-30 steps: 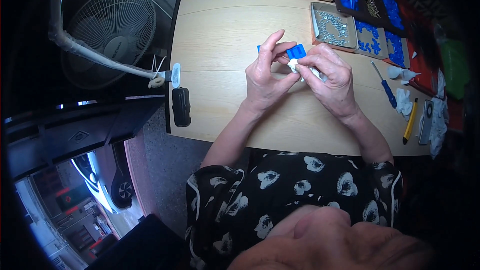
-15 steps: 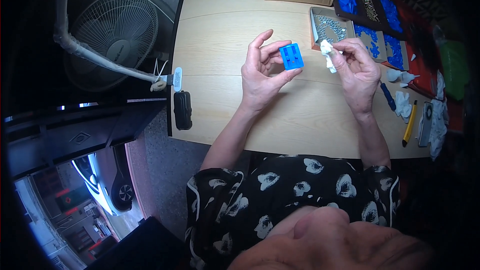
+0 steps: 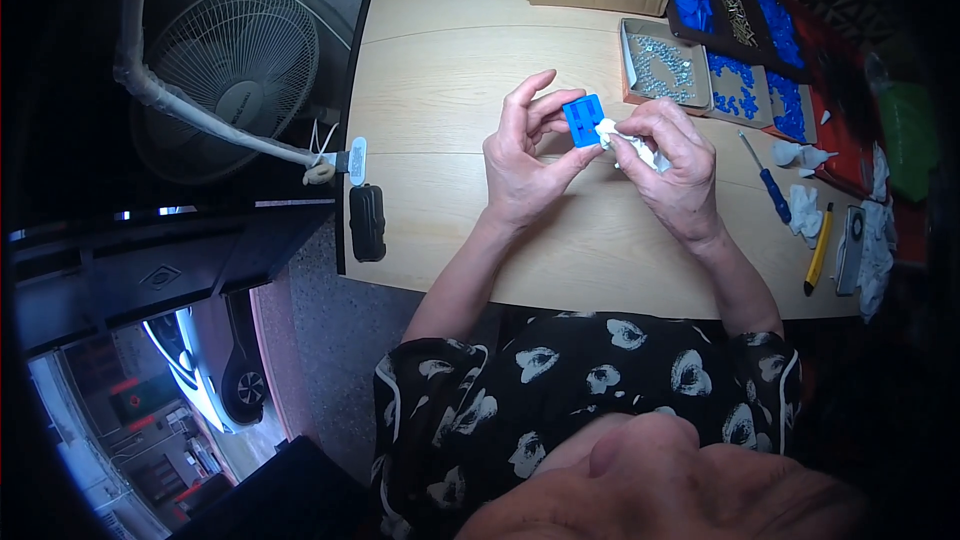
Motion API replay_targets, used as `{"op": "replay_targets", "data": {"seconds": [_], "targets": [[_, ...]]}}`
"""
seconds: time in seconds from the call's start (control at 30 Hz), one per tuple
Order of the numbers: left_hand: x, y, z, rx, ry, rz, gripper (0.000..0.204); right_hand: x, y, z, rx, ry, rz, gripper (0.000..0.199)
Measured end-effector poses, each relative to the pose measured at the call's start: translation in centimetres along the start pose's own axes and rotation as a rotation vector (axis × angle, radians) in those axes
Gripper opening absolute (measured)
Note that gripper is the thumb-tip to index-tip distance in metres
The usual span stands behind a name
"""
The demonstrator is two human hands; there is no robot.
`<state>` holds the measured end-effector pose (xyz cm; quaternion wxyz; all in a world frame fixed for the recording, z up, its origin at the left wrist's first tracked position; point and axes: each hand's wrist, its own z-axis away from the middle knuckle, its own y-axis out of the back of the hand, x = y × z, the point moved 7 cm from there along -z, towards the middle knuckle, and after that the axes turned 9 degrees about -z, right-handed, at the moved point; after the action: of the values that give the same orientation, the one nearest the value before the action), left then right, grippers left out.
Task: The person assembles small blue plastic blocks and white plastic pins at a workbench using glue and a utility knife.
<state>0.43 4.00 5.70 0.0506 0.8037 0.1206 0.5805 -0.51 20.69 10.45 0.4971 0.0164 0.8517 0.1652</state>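
Hands meet above the pale wooden counter [image 3: 450, 90]. Left hand [image 3: 520, 165] pinches a small blue square plastic part [image 3: 582, 120], held upright. Right hand [image 3: 672, 165], closed on a crumpled white cloth [image 3: 625, 140], touches the part's right edge, probably wiping.

The small plastic part [image 3: 583, 119] is bright blue, the wad [image 3: 625, 143] beside it white. The worktop [image 3: 450, 90] is pale wood-grain. The screwdriver [image 3: 766, 181] handle is blue, the knife [image 3: 818, 250] yellow, the blouse [image 3: 560, 390] black with white hearts.
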Motion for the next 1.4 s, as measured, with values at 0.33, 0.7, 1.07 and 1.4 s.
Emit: {"op": "replay_targets", "data": {"seconds": [0.33, 0.7, 1.07, 1.4], "targets": [[1.3, -0.5, 0.2, -0.059, -0.078, -0.176, 0.081, 0.4, 0.1, -2.1, 0.039, 0.093, 0.081, 0.011], [-0.3, -0.2, 0.1, -0.078, 0.067, 0.055, 0.082, 0.6, 0.8, -3.1, 0.067, 0.039, -0.002, 0.015], [-0.7, -0.1, -0.2, -0.068, 0.152, 0.169, 0.083, 1.0, 0.9, -0.4, -0.189, -0.110, -0.140, 0.012], [-0.7, -0.6, 0.0, -0.100, 0.168, 0.217, 0.081, 1.1, -0.2, -0.7, -0.081, -0.068, -0.034, 0.011]]}}
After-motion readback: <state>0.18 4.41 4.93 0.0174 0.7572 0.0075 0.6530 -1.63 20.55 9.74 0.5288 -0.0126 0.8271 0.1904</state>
